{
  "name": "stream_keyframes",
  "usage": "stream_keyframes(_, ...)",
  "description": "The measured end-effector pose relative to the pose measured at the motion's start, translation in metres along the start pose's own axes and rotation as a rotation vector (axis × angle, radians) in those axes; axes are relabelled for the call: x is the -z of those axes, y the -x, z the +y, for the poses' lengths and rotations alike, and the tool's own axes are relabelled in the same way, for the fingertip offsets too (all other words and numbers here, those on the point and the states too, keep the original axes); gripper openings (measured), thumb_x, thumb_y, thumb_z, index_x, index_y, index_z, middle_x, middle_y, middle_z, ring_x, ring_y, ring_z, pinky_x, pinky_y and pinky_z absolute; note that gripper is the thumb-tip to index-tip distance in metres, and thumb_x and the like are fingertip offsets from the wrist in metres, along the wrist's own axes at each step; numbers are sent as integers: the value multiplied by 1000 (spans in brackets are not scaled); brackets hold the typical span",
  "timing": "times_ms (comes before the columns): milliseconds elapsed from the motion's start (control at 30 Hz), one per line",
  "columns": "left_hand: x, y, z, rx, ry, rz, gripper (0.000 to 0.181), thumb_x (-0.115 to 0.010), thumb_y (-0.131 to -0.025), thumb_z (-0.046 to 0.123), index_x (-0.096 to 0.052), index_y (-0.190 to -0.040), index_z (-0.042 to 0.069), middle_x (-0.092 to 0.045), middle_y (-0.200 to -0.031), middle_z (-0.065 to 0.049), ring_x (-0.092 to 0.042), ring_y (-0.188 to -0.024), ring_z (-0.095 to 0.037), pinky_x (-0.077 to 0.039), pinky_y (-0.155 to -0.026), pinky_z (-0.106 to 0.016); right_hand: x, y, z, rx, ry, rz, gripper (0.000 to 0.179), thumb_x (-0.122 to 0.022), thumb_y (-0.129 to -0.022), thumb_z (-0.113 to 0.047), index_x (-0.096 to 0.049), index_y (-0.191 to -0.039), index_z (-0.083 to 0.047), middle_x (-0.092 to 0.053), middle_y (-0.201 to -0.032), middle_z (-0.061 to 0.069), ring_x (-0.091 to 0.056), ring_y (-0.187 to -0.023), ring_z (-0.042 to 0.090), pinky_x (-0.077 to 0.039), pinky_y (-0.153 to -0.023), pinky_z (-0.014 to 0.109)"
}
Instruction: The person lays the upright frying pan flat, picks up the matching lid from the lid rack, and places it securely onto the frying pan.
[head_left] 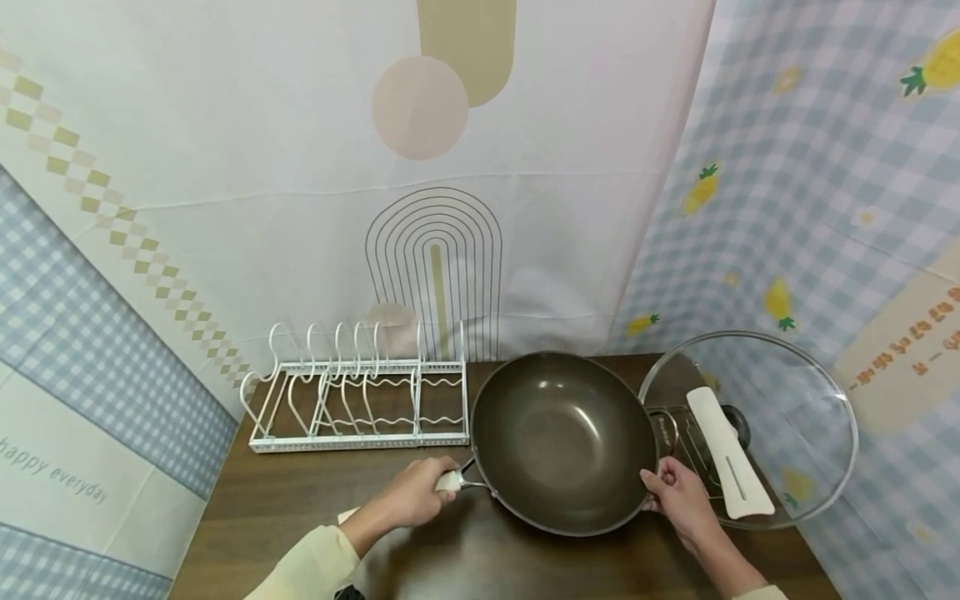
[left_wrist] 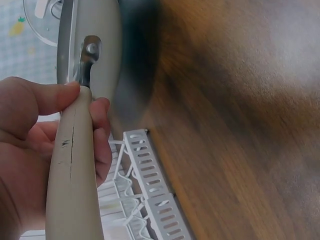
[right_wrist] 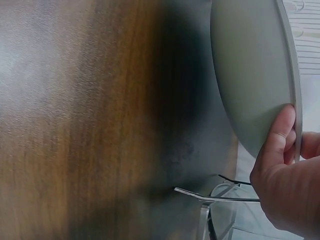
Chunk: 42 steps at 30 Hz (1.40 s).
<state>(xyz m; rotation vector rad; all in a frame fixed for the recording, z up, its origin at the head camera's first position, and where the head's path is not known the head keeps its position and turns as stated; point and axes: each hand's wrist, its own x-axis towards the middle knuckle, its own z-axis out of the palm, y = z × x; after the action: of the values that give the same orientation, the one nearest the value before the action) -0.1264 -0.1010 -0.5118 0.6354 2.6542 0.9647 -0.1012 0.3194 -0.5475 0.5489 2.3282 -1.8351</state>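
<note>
A wok (head_left: 566, 442), dark inside and pale outside, is held level over the brown table by both hands. My left hand (head_left: 422, 493) grips its cream handle (left_wrist: 74, 165), fingers and thumb wrapped near the metal joint. On the opposite side, my right hand (head_left: 678, 492) pinches the rim, the thumb on the inner side and the fingers against the outside wall. In the right wrist view, the wok's pale underside (right_wrist: 250, 75) shows over a dark shadow on the tabletop.
Left of the wok stands a white wire rack (head_left: 360, 442) with upright loops. A large glass lid (head_left: 817, 433) with a long white handle (head_left: 727, 454) leans at the right, by a metal wire stand (right_wrist: 220, 199). Patterned cloth (head_left: 300, 250) hangs behind and at both sides.
</note>
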Motion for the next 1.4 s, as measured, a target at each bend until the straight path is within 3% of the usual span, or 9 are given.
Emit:
stream_keyframes(400, -1, -5, -11, -37, -13, -30, 33, -77, -88, 6, -69, -120, -1, -67, -85, 0, -56, -72, -10, -48, -64, -27, -8, 1, 8, 1, -48, 7, 34, -60, -102, -4, -35, -80, -9, -39, -68, -5, -56, -55, 9, -59, -59, 27)
stream_keyframes(933, -2, -11, -20, -70, -7, -35, 27, -77, -87, 3, -72, -113, 0, -69, -85, -2, -56, -71, -8, -48, -64, -26, -10, 3, 19, -41, -59, -1, 32, -60, -102, -3, -34, -84, -9, -31, -76, -5, -58, -59, 11, -60, -60, 28)
stream_keyframes(1267, 2, -9, -20, -102, -10, -59, 18, -76, -85, 1, -71, -102, 3, -62, -76, 1, -51, -65, -5, -45, -58, -23, -11, 7, 23, -72, -60, -27, 32, -62, -101, -4, -37, -82, -8, -37, -73, -4, -61, -59, 14, -60, -59, 28)
stream_keyframes(1400, 5, -7, -22, -111, -18, -60, 18, -76, -85, 1, -70, -101, 3, -62, -75, 1, -50, -64, -5, -45, -57, -23, -11, 7, 22, -48, 4, -53, 32, -64, -100, -7, -38, -81, -6, -43, -71, -1, -61, -61, 15, -59, -55, 27)
